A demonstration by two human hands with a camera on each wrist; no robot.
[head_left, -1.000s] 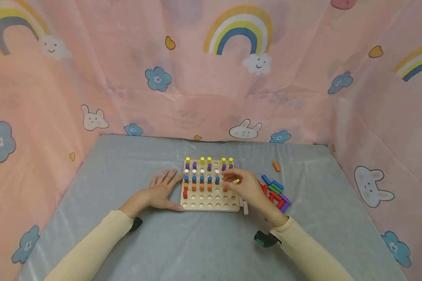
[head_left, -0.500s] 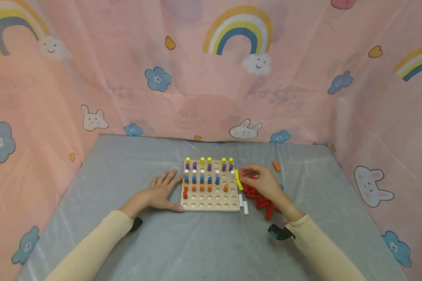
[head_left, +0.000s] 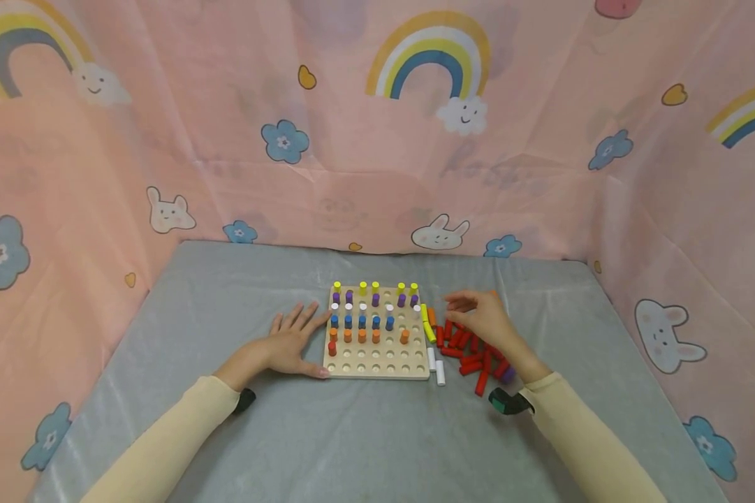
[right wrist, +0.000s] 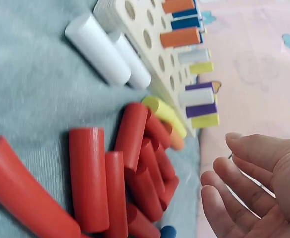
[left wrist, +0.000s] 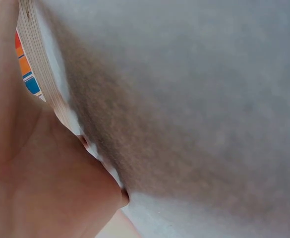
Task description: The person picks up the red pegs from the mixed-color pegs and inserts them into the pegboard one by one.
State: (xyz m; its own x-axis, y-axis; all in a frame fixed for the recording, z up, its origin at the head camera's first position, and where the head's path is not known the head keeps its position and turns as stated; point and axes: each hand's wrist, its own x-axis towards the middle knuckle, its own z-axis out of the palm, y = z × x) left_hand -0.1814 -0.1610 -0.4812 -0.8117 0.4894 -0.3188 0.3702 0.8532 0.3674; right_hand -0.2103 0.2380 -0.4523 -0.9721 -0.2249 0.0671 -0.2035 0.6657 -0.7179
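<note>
A wooden peg board lies on the table, with rows of yellow, purple, white, blue and orange pegs standing in its holes and one red peg at the left. My left hand rests spread beside the board, thumb and index finger at its left edge. To the right, my right hand hovers over loose red pegs. In the right wrist view, its fingertips are loosely bent, apart, and hold nothing. Its palm side hides part of the pile in the head view.
Two white pegs lie by the board's lower right corner. Yellow pegs and an orange peg lie along its right side. A purple peg shows at the pile's edge. A pink printed curtain stands behind the table.
My right hand has moved right, from above the board to over the loose pegs. A white peg at the right end of its row now shows. The left hand has stayed put.
</note>
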